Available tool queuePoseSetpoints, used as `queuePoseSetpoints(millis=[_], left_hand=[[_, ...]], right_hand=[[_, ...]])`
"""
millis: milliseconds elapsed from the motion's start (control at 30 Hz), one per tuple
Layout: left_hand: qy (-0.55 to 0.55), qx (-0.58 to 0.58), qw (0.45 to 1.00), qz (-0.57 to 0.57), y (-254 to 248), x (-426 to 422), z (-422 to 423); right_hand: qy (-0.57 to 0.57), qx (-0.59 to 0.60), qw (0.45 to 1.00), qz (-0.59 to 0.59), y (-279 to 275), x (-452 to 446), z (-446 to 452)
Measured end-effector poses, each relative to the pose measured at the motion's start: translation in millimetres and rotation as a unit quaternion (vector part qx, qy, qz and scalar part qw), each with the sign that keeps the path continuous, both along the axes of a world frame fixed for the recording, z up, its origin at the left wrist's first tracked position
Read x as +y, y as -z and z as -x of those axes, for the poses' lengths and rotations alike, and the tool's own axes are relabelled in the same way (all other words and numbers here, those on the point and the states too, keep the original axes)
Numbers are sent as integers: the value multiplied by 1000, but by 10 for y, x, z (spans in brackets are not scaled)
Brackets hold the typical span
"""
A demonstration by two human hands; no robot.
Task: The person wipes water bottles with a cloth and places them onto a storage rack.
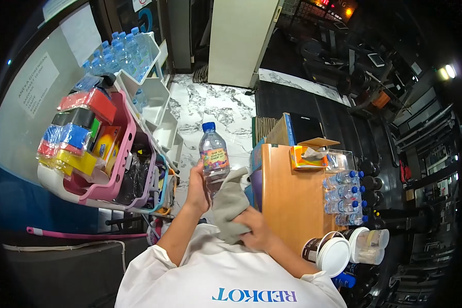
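A clear plastic bottle with a blue cap and a colourful label stands nearly upright in front of my chest. My left hand is wrapped round its lower left side. In my right hand is a grey-green cloth, bunched between the fingers. The cloth's upper end lies against the lower right side of the bottle and hides part of its base. Some of my right fingers are covered by the cloth.
Left, a pink basket holds packaged goods beside a white rack with several bottles. Right, a wooden cabinet bears a tissue box; several bottles and white-lidded tubs stand along its far side. Marble-patterned floor lies ahead.
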State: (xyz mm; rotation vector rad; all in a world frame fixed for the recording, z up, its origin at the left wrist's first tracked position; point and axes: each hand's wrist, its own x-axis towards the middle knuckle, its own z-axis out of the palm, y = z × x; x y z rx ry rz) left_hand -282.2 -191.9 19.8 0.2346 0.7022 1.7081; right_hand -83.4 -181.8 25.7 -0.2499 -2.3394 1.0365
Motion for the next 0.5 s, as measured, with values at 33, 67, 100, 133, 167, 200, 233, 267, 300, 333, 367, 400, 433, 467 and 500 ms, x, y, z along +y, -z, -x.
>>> queuePoseSetpoints(millis=[33, 67, 100, 133, 167, 200, 233, 267, 300, 333, 367, 400, 433, 467, 500], left_hand=[[18, 9, 1000, 6, -7, -7, 14], [38, 18, 999, 11, -34, -15, 21], [60, 69, 995, 37, -87, -61, 32], [63, 68, 995, 36, -149, -84, 20], [74, 123, 990, 4, -188, -106, 2], [84, 177, 980, -27, -225, -132, -10], [112, 196, 973, -50, -272, -156, 1], [115, 195, 973, -49, -193, -172, 3], [143, 183, 971, -58, -46, -176, -1], [172, 171, 968, -68, 75, -175, -17], [218, 68, 971, -75, 114, -164, -74], [221, 69, 970, -77, 121, -175, -137], [209, 71, 975, -24, 86, -198, -202], [196, 74, 977, 29, 38, -228, -237], [202, 42, 978, 32, -48, -256, -238]], right_hand=[[19, 43, 996, 75, 48, 59, -68], [39, 85, 985, 148, 69, 98, -128], [40, 85, 985, 148, 59, 122, -195], [98, 135, 962, 218, -31, 136, -235], [154, 184, 928, 285, -134, 142, -245], [157, 184, 927, 285, -278, 167, -187], [156, 264, 905, 294, -461, 226, -74], [154, 342, 877, 299, -582, 308, 23], [156, 343, 877, 299, -645, 422, 93], [146, 292, 935, 138, -705, 542, 156], [132, 231, 964, -28, -733, 590, 188], [158, 145, 972, -94, -719, 535, 296], [170, 87, 970, -153, -742, 493, 442], [180, 29, 961, -209, -769, 466, 550], [181, 29, 960, -211, -721, 444, 569]])
